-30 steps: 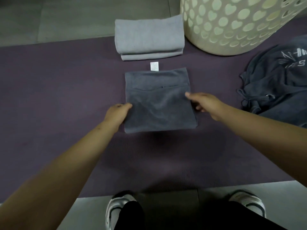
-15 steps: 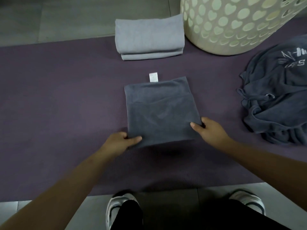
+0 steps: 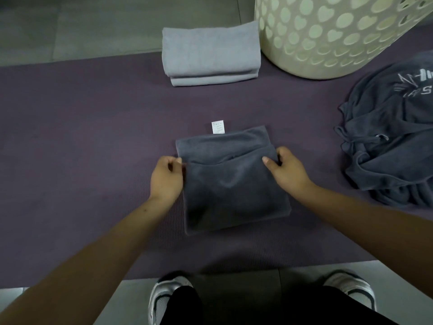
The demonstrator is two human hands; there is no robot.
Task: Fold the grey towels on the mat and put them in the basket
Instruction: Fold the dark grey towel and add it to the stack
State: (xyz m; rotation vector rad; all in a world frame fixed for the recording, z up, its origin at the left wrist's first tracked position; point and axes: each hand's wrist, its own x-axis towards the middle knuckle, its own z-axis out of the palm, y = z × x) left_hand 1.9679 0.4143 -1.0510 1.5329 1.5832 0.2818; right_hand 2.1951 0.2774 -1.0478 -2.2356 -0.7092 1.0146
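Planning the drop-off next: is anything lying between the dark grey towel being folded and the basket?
Nothing visible: bare purple mat separates the folded dark grey towel from the cream heart-cutout basket.

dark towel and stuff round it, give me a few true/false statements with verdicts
1. Both hands, left and right, pinch the dark towel. True.
2. The dark towel lies inside the basket. False: it lies on the mat.
3. A white tag sticks out at its far edge. True.
4. The light towel lies crumpled. False: it is neatly folded, left of the basket.
5. A crumpled pile sits at the right. True.
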